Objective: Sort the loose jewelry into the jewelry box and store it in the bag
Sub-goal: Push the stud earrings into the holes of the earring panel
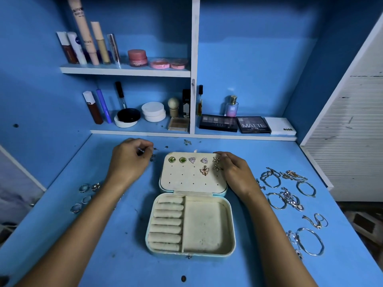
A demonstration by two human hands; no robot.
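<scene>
Jewelry box (207, 224) lies open in the middle of the blue desk (128, 255), its lid panel (192, 179) laid back flat at 12 o'clock from the tray. Seven earrings are already pinned along the panel's far rows: two green, two silver triangles, two starfish (216, 163), one butterfly (204, 170).

Left hand (129, 160) sits at 10 o'clock from the box, fingers curled inward and pinched on something small and metallic (141, 151), probably a stud, too fine to name. More loose studs (160, 148) lie just beyond its fingertips, toward 1 o'clock from that hand. Nearest free holes in the panel lie at about 4 o'clock from the pinch, in the second row left of the butterfly.

Right hand (234, 172) rests on the lid's right edge at 3 o'clock, fingers bent, tips touching the panel beside the starfish pair; looks like steadying, holding nothing of its own.

Judgement: the left hand is the nearer to the studs and does the carrying; the stud's post must point down into the panel.

Rings (86, 195) wait at 9 o'clock, bangles and chains (290, 195) at 3 o'clock. No bag in view.
</scene>
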